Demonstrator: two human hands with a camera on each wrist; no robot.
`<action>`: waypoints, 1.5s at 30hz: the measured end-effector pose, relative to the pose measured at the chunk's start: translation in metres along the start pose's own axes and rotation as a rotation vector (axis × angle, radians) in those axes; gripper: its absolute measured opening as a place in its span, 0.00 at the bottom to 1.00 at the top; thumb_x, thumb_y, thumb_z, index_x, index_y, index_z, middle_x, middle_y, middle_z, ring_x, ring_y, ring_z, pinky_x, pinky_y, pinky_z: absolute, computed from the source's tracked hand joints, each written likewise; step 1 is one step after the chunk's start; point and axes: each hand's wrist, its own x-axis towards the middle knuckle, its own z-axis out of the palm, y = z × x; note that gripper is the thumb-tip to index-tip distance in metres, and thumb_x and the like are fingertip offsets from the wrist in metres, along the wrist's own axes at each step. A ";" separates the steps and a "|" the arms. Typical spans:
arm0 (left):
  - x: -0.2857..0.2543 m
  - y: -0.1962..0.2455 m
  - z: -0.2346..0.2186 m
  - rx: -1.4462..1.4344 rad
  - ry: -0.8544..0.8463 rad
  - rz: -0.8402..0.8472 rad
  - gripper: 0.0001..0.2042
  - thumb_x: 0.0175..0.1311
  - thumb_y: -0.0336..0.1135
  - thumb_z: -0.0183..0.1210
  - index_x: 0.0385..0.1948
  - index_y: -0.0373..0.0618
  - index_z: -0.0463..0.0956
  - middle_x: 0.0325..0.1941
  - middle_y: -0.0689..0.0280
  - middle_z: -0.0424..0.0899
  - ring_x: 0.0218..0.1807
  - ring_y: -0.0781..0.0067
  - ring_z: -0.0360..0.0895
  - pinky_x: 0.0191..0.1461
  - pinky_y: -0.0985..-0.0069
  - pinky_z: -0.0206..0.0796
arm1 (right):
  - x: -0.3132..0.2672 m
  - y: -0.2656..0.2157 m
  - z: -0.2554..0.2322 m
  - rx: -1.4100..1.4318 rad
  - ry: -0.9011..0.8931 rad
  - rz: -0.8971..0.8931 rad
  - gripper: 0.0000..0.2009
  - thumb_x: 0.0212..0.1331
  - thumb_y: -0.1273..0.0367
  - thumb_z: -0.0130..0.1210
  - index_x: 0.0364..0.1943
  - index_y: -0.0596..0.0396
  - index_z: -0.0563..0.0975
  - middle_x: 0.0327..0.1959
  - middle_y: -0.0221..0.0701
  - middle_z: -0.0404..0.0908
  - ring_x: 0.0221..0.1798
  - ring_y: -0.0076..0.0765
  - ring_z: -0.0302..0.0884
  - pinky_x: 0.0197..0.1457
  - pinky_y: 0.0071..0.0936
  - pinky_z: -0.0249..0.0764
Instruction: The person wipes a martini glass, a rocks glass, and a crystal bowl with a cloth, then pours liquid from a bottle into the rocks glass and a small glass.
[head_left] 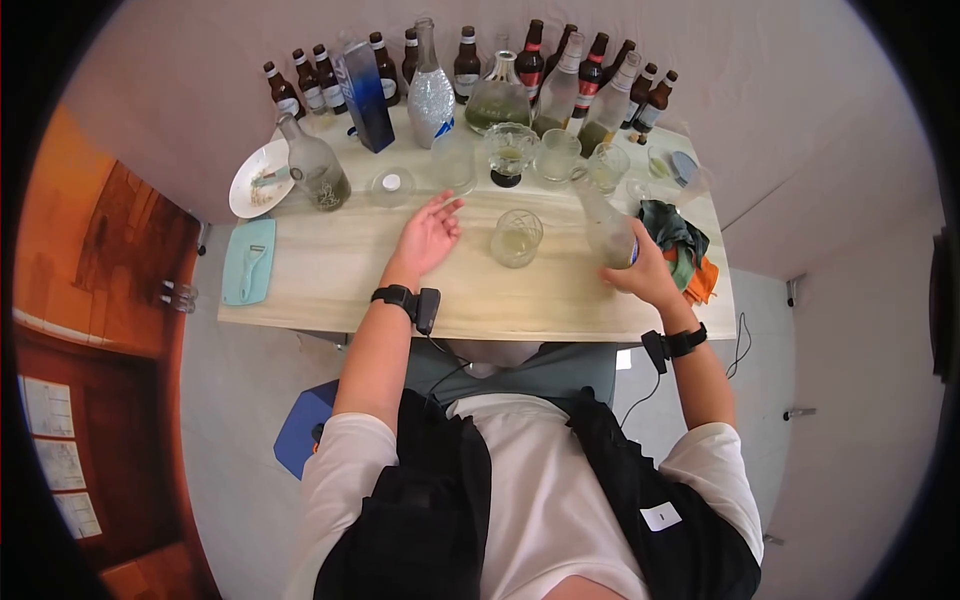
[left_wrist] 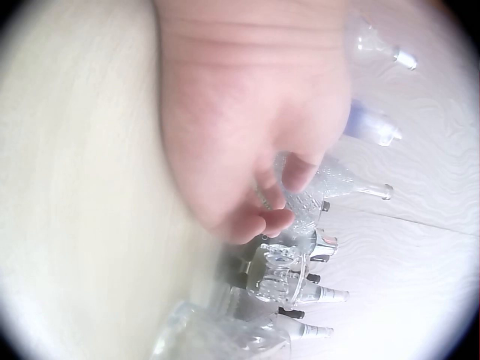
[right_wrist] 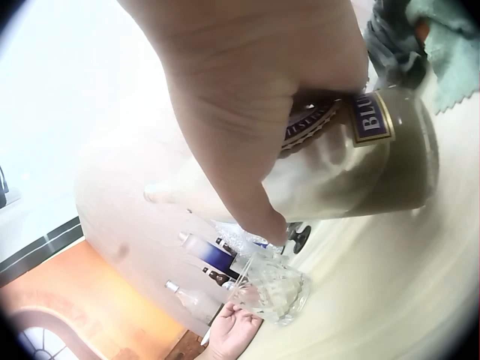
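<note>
My right hand [head_left: 643, 272] grips a clear glass bottle [right_wrist: 405, 172] round its body, near the right side of the table. Murky greenish liquid lies in the bottle, which carries a dark blue label [right_wrist: 371, 120]; its neck leans left. Between my hands stands a cut-glass tumbler [head_left: 516, 240] with some pale liquid, also seen as the patterned glass [right_wrist: 279, 291] in the right wrist view. My left hand [head_left: 430, 237] rests on the tabletop, palm up with fingers loosely bent and nothing in it. A frosted glass [head_left: 454, 160] stands just beyond its fingertips.
Brown beer bottles [head_left: 467, 65] line the back, with a blue bottle [head_left: 368, 100] and a decanter [head_left: 498, 105] before them. A footed glass [head_left: 510, 150] stands mid-table. Left are a white bowl [head_left: 245, 195] and a peeler [head_left: 253, 265]; right, crumpled cloths [head_left: 678, 235].
</note>
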 end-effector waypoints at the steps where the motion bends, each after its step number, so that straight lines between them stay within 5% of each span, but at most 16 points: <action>1: -0.001 0.000 0.001 0.002 0.001 -0.002 0.16 0.70 0.33 0.49 0.57 0.44 0.69 0.51 0.60 0.76 0.35 0.75 0.65 0.43 0.76 0.62 | 0.003 0.003 0.003 -0.004 -0.007 -0.002 0.41 0.38 0.69 0.72 0.63 0.58 0.67 0.53 0.40 0.78 0.58 0.35 0.75 0.63 0.30 0.68; 7: 0.001 0.000 0.001 -0.004 0.000 0.000 0.15 0.70 0.33 0.49 0.57 0.44 0.69 0.51 0.60 0.76 0.35 0.75 0.66 0.42 0.76 0.62 | 0.021 0.028 0.024 0.204 0.143 -0.099 0.38 0.41 0.70 0.74 0.60 0.56 0.67 0.54 0.32 0.74 0.58 0.30 0.70 0.63 0.29 0.67; 15: 0.001 0.001 0.002 -0.011 0.013 -0.002 0.15 0.70 0.33 0.48 0.57 0.44 0.69 0.52 0.60 0.77 0.35 0.75 0.66 0.42 0.76 0.63 | 0.041 0.052 0.044 0.432 0.327 -0.108 0.44 0.42 0.67 0.76 0.64 0.59 0.62 0.57 0.39 0.73 0.60 0.37 0.72 0.63 0.35 0.69; 22: 0.002 0.001 0.001 -0.028 -0.002 -0.016 0.17 0.70 0.31 0.47 0.58 0.43 0.68 0.52 0.59 0.76 0.35 0.74 0.67 0.42 0.76 0.64 | 0.056 0.080 0.049 0.356 0.327 -0.160 0.46 0.43 0.66 0.75 0.67 0.59 0.58 0.60 0.41 0.72 0.61 0.38 0.71 0.65 0.35 0.68; 32: -0.006 -0.001 0.004 0.045 -0.009 -0.017 0.17 0.69 0.30 0.49 0.58 0.43 0.68 0.54 0.58 0.76 0.35 0.74 0.69 0.44 0.76 0.66 | 0.056 0.096 0.059 0.415 0.341 -0.118 0.34 0.50 0.64 0.72 0.59 0.60 0.68 0.55 0.36 0.76 0.58 0.34 0.73 0.63 0.32 0.68; 38: -0.026 -0.018 0.051 0.670 -0.118 -0.020 0.35 0.63 0.21 0.56 0.72 0.53 0.54 0.71 0.54 0.62 0.39 0.72 0.79 0.41 0.77 0.73 | 0.059 0.104 0.063 0.436 0.357 -0.105 0.36 0.49 0.63 0.72 0.61 0.60 0.66 0.57 0.37 0.75 0.61 0.35 0.72 0.65 0.33 0.66; 40: -0.028 -0.029 0.061 0.881 -0.129 -0.123 0.46 0.56 0.20 0.64 0.75 0.60 0.48 0.77 0.53 0.51 0.39 0.71 0.82 0.33 0.77 0.72 | 0.059 0.106 0.062 0.423 0.373 -0.130 0.37 0.48 0.63 0.72 0.62 0.59 0.65 0.58 0.37 0.75 0.62 0.35 0.71 0.66 0.33 0.65; 45: -0.019 -0.061 0.083 1.123 -0.046 -0.027 0.48 0.51 0.27 0.72 0.73 0.54 0.50 0.69 0.56 0.64 0.37 0.73 0.81 0.27 0.78 0.72 | 0.054 0.094 0.059 0.361 0.344 -0.067 0.42 0.46 0.64 0.72 0.67 0.57 0.62 0.61 0.37 0.74 0.64 0.37 0.69 0.68 0.34 0.64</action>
